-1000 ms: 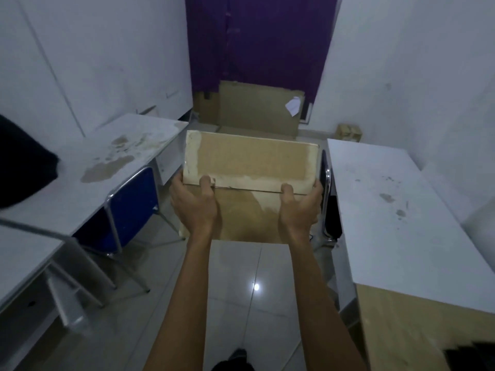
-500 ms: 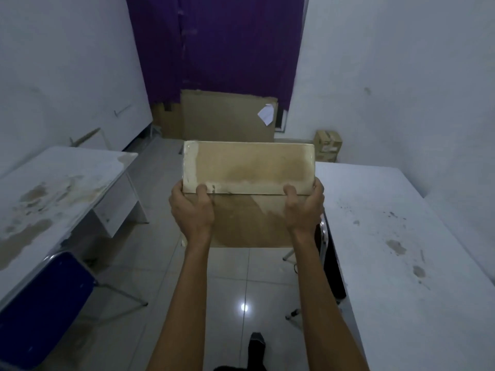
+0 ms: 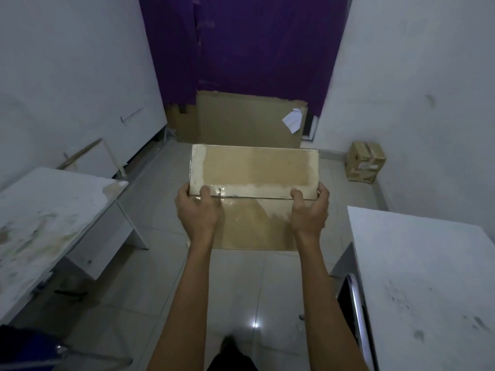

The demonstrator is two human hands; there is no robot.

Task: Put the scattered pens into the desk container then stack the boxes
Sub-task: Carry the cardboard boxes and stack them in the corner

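Note:
I hold a brown cardboard box (image 3: 254, 172) with pale tape along its edges out in front of me, above the tiled floor. My left hand (image 3: 197, 210) grips its near left corner, thumb on top. At the near right corner my right hand (image 3: 310, 211) grips the same way. A small cardboard box (image 3: 365, 165) stands on the floor in the far right corner by the wall. No pens or desk container are in view.
A stained white desk (image 3: 40, 226) lies to the left, another white desk (image 3: 428, 277) to the right with a chair (image 3: 353, 303) tucked beside it. Flat cardboard sheets (image 3: 246, 119) lean against the purple curtain (image 3: 241, 44) ahead. A tiled aisle runs between the desks.
I have walked forward down the aisle with the box in both hands. The desks have slid back past me and the far cardboard and corner box are closer.

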